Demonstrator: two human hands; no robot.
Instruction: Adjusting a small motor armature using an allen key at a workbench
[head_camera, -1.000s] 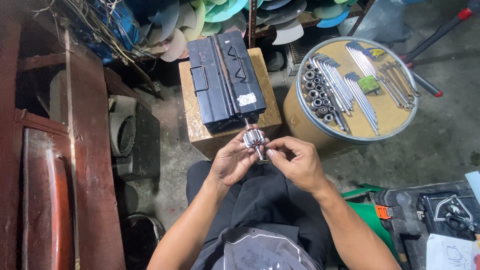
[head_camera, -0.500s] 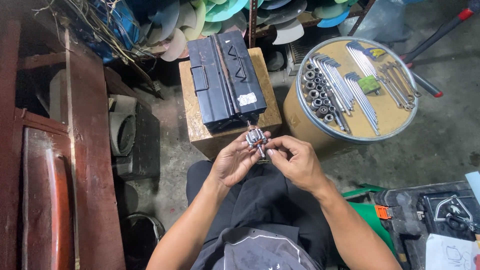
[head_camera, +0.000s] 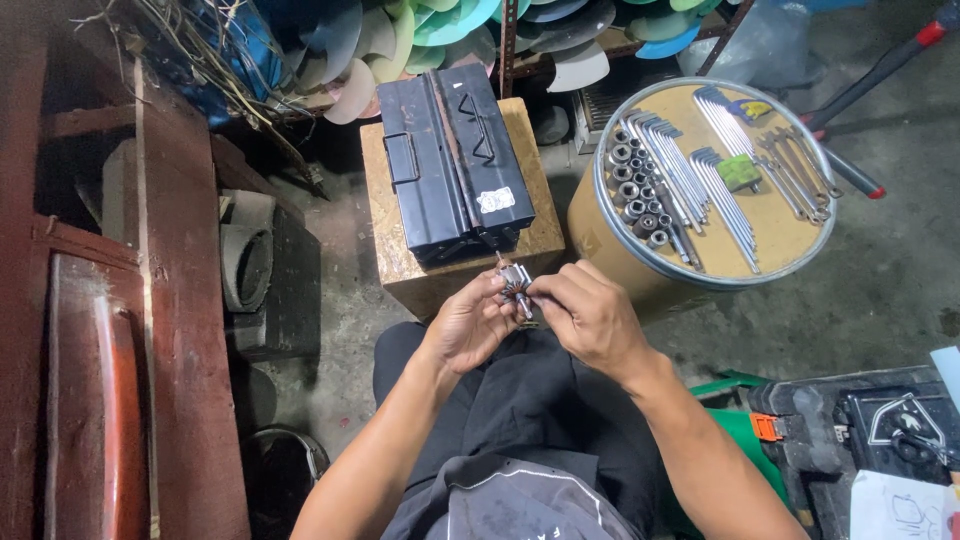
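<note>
Pinching a small metal part (head_camera: 516, 283), the left hand (head_camera: 470, 325) and right hand (head_camera: 588, 318) meet fingertip to fingertip. A black toolbox (head_camera: 455, 160) lies just beyond.

1. Across my view runs a grey concrete floor (head_camera: 880, 290), stained and dusty.
2. At the left of the frame I see dark red wooden furniture (head_camera: 170, 300) with worn boards.
3. Top centre, a wooden box (head_camera: 400, 270) serves as a stand for a black metal toolbox (head_camera: 450, 165).
4. Upper right, a round drum (head_camera: 610, 250) has its top laid with wrenches and sockets.
5. Along the top edge, coloured fan blades (head_camera: 450, 25) are stacked.
</note>
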